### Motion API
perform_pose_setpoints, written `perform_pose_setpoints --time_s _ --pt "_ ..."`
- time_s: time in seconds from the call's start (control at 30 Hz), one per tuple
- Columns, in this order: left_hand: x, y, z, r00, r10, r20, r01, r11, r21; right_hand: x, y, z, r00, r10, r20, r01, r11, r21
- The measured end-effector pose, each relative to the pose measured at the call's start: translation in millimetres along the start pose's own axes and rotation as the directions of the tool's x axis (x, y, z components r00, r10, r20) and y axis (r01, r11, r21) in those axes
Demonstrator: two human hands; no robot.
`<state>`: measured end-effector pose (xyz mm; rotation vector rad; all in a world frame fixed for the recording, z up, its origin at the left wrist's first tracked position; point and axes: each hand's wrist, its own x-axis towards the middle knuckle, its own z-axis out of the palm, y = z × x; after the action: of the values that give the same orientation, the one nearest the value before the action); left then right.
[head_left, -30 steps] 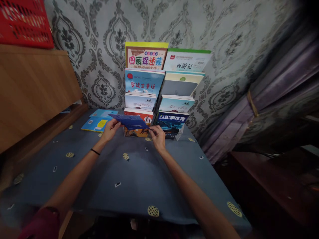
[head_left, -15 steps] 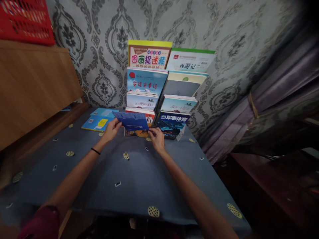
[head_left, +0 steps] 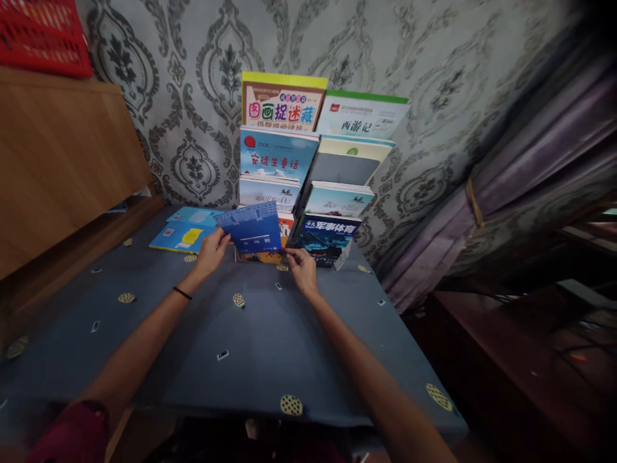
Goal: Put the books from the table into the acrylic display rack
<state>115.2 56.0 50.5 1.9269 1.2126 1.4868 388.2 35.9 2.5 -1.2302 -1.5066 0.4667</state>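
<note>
A thin dark-blue booklet (head_left: 253, 226) is held up between both hands, tilted, its printing upside down. My left hand (head_left: 212, 252) pinches its left edge; my right hand (head_left: 302, 267) pinches its lower right corner. Right behind it stands a tiered book rack (head_left: 299, 209) with two columns of books. The booklet partly covers an orange-and-red book (head_left: 285, 226) in the lowest left tier. Beside that, a dark-blue military sports magazine (head_left: 325, 238) fills the lowest right tier. Light-blue books (head_left: 176, 236) lie flat on the table to the left of my left hand.
The table (head_left: 193, 347) has a grey-blue cloth with yellow prints. A wooden cabinet (head_left: 62, 161) borders it at left, with a red basket (head_left: 41, 38) on top. Patterned wallpaper is behind the rack, and a tied purple curtain (head_left: 434, 244) hangs at right.
The booklet has tipped more upright, showing more of its face to me. Both hands keep their grip on it. The whole view has shifted slightly.
</note>
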Motion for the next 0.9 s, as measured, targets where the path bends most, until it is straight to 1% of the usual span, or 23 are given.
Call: perform_pose_setpoints --time_s 0.1,0.2,0.33,0.4,0.53,0.6,0.77,0.83,0.9 --pt "3.5 3.1 -3.8 0.999 0.019 0.030 -0.020 1.000 0.014 -1.8 -1.2 0.0 1.000 0.008 0.000 -0.008 1.000 0.011" --pt "9.8 9.0 -7.1 0.996 0.041 0.079 -0.043 0.999 0.026 -1.8 -5.1 0.0 1.000 -0.012 -0.001 0.012 1.000 0.014" --pt "14.4 15.9 -5.9 0.990 0.050 0.131 -0.055 0.998 0.042 -0.1 -12.2 -0.9 1.000 -0.023 0.001 0.023 0.999 0.032" --pt "13.3 16.8 -3.6 0.989 0.041 0.139 -0.048 0.998 0.049 1.0 -15.5 -1.6 1.000 -0.028 -0.008 0.029 0.999 0.037" --pt "8.5 13.5 0.8 0.993 0.021 0.118 -0.031 0.996 0.079 3.5 -20.7 -2.5 0.998 -0.056 -0.026 0.057 0.997 0.051" --pt "7.4 10.7 2.2 0.990 0.021 0.139 -0.034 0.995 0.090 5.2 -22.9 -2.1 0.998 -0.058 -0.024 0.059 0.997 0.056" --pt "10.4 6.6 3.3 0.978 0.047 0.204 -0.059 0.997 0.054 12.2 -27.5 2.0 0.999 -0.043 -0.034 0.046 0.992 0.122" --pt "11.4 7.1 2.2 0.972 0.068 0.224 -0.090 0.992 0.092 15.7 -29.0 3.4 1.000 -0.012 -0.022 0.016 0.986 0.163" --pt "11.3 8.7 0.4 0.968 0.099 0.230 -0.140 0.976 0.168 18.9 -30.5 3.9 1.000 0.026 -0.004 -0.025 0.983 0.184"
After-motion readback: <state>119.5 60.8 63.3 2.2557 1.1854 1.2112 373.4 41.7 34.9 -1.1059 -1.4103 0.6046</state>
